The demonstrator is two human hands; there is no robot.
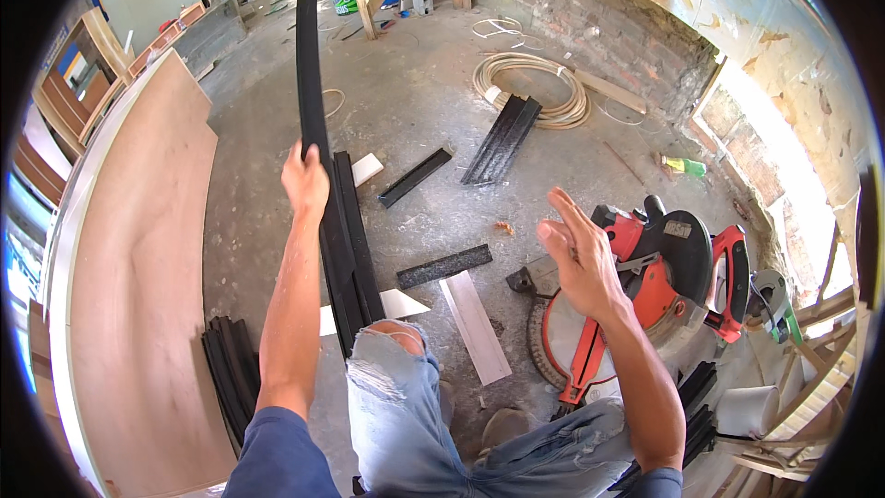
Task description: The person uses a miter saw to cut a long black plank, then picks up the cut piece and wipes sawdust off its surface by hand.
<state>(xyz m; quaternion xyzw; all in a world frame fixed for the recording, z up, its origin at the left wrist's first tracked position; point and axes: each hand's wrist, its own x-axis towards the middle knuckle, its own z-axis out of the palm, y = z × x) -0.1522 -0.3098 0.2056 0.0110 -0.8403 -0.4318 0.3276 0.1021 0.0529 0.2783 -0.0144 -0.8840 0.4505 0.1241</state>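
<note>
My left hand (306, 183) is closed around a long black trim strip (311, 65), which points away from me and rises toward the far end. Beneath it, another black strip (361, 254) lies lengthwise, its near end by my knee. My right hand (583, 263) is held up with nothing in it, fingers stretched out, just left of a red and black miter saw (684, 249). Part of the saw's round base (560, 337) is hidden by my right forearm.
Short black offcuts (415, 177) and a pale board piece (476, 327) lie on the concrete floor. Farther off are a coiled hose (576, 97) and a green bottle (682, 166). A large wooden panel (138, 295) stands at left, beside stacked black strips (230, 364).
</note>
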